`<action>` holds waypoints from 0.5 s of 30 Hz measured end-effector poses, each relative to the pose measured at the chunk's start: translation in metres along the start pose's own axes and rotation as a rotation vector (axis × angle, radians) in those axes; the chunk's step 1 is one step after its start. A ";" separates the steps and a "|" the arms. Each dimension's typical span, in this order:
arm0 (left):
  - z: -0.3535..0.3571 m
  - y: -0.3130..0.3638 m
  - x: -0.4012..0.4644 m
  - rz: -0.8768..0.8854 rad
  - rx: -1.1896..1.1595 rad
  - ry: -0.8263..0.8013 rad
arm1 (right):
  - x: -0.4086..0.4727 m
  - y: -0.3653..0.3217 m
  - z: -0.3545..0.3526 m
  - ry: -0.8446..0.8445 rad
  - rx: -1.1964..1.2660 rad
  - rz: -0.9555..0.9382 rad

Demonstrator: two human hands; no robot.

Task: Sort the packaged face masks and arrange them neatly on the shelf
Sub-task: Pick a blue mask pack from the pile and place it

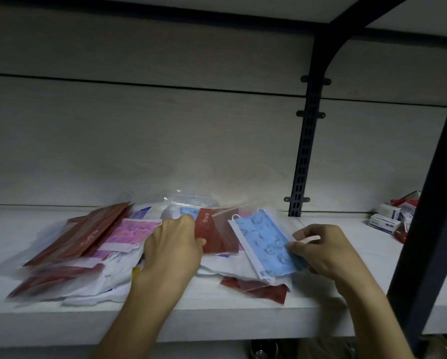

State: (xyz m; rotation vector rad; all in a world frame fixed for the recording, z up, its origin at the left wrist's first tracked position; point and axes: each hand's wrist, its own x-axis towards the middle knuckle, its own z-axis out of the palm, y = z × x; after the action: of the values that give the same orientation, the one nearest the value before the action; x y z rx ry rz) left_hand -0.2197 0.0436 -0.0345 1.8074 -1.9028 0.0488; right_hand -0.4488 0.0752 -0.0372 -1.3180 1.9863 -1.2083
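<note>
A loose heap of packaged face masks lies on the white shelf (217, 317). My right hand (321, 251) pinches the right edge of a blue patterned mask in a clear bag (265, 240), which is tilted over the heap. My left hand (174, 244) grips the lower left corner of a dark red mask pack (217, 235) in the middle. Left of it lie a pink patterned mask pack (129, 233) and a stack of dark red packs (87, 235). White packs (92, 281) sit under them. Another red pack (258, 288) shows beneath the blue one.
A black slotted upright (304, 156) stands at the back wall right of the heap, and a thick black post (429, 229) rises at the right front. Small white and red boxes (391, 218) are piled on the shelf at far right. Another shelf board hangs overhead.
</note>
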 end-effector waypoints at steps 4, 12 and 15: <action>0.001 0.003 -0.001 -0.032 0.030 -0.039 | 0.003 0.002 0.000 0.074 0.048 -0.074; 0.000 0.009 -0.002 -0.051 -0.014 -0.032 | -0.005 0.002 -0.003 0.134 0.137 -0.124; 0.001 0.006 -0.003 -0.048 -0.116 0.004 | -0.010 0.001 -0.005 0.128 0.178 -0.138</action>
State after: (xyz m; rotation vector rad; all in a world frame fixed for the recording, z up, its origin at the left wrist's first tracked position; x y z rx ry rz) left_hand -0.2257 0.0466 -0.0340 1.7730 -1.8199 -0.0736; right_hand -0.4490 0.0861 -0.0357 -1.3346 1.8480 -1.5311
